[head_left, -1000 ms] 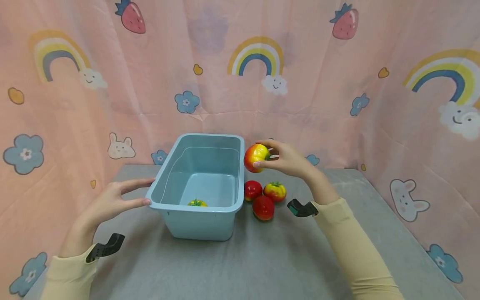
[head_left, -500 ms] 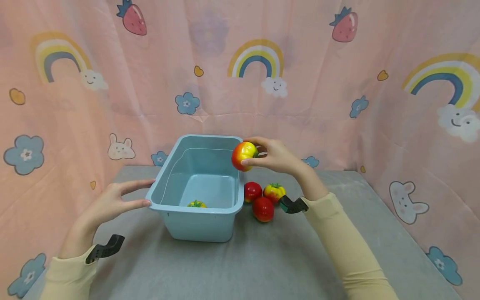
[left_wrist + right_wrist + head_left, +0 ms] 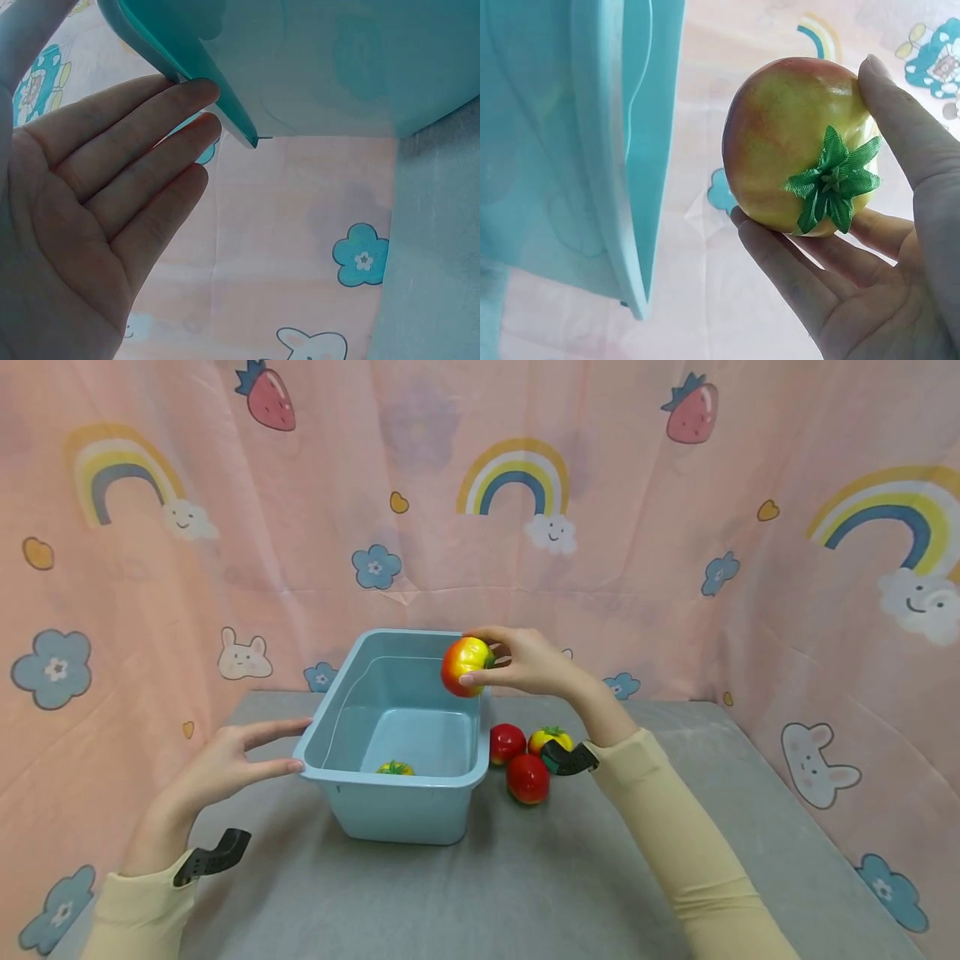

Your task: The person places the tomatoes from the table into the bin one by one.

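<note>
My right hand (image 3: 536,664) pinches a red-and-yellow toy tomato (image 3: 459,658) between thumb and fingers, high over the right rim of a light blue plastic bin (image 3: 397,779). Green cloth leaves (image 3: 832,181) top the tomato, facing the palm in the right wrist view. My left hand (image 3: 228,760) is at the bin's left rim with thumb and index fingertips right against it. Its fingers (image 3: 135,124) look straight and slightly spread in the left wrist view. Inside the bin, a yellow tomato (image 3: 395,767) with green leaves shows partly above the front rim.
Right of the bin, two red fruits (image 3: 528,779) and a yellow-red tomato (image 3: 549,739) sit close together on the grey tabletop (image 3: 525,893). The right wrist's black strap (image 3: 568,760) partly overlaps that tomato. A pink patterned curtain (image 3: 300,568) hangs behind the table.
My right hand has carried the tomato left and slightly up, from beside the bin to over its right rim. The left hand and bin have stayed put.
</note>
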A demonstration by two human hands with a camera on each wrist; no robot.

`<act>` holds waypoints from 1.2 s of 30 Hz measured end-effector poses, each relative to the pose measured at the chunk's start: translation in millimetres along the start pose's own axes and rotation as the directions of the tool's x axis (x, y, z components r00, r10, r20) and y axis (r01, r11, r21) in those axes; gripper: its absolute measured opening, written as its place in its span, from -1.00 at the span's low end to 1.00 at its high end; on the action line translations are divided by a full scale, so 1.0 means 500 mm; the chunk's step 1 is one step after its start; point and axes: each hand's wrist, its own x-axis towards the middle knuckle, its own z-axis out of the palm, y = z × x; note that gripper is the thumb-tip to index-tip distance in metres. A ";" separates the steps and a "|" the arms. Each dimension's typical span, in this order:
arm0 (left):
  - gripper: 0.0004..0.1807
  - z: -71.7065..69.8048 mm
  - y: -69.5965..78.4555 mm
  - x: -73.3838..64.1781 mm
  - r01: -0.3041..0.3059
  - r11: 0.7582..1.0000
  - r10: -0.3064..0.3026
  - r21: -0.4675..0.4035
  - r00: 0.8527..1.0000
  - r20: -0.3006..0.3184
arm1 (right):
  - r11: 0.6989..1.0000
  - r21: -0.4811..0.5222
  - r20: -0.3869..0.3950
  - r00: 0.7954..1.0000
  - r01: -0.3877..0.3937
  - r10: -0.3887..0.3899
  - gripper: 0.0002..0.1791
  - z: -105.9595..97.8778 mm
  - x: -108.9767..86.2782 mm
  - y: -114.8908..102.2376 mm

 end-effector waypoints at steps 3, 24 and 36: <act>-0.39 0.000 -0.001 0.001 -0.001 1.000 0.001 0.012 1.000 -0.003 | 1.000 -0.007 0.005 1.000 -0.005 0.005 -0.32 0.003 0.008 -0.007; -0.38 0.001 -0.003 0.001 -0.002 1.000 0.002 0.009 1.000 -0.007 | 0.997 -0.012 0.052 0.996 0.080 -0.079 -0.32 0.021 0.058 -0.054; -0.38 0.001 -0.003 0.001 -0.007 1.000 0.007 -0.008 1.000 0.001 | 0.995 -0.007 0.070 0.993 0.095 -0.094 -0.30 0.034 0.073 -0.063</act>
